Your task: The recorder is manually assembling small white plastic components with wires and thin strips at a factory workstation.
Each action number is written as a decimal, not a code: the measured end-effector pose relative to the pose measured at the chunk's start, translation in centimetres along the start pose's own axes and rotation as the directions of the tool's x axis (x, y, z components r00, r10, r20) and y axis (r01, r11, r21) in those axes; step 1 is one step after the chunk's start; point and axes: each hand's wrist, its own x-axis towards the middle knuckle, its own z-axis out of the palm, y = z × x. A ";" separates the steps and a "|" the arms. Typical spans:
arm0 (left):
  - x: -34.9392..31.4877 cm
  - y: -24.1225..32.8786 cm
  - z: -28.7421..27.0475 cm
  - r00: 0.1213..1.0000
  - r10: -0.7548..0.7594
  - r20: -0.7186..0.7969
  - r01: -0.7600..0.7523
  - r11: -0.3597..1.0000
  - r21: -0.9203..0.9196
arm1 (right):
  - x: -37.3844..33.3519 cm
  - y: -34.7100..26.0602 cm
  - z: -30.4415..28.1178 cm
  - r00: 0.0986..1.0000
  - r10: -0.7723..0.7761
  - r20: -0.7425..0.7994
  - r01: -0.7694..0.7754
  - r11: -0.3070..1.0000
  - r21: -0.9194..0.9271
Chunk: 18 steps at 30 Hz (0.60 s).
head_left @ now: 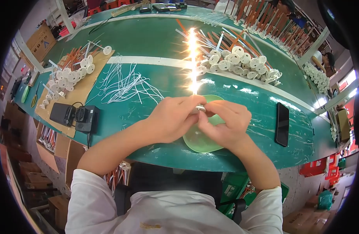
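Note:
A brightly glowing LED light strip (193, 58) stands out from my hands toward the far side of the bench. Its near end is at the fingers of my left hand (169, 117), which are closed around a small whitish round piece (201, 108). My right hand (228, 123) pinches the same piece from the other side, thumb and forefinger together. Fingers cover most of that piece, so its details are hidden. Below both hands sits a light green plastic bowl (203, 142), partly covered by them.
Thin white wires (127, 84) lie left of my hands. Black power adapters (87, 119) rest near a cardboard sheet holding white disc-ended sticks (72, 76). More disc-ended sticks (234, 58) are piled at the far right. A black phone (282, 124) lies to the right on the green bench (253, 136).

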 end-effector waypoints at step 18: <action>0.3 -2.1 0.1 0.990 -0.125 -0.071 0.127 0.992 0.022 | 0.3 2.8 -1.8 0.751 0.345 0.563 -0.375 0.925 -0.065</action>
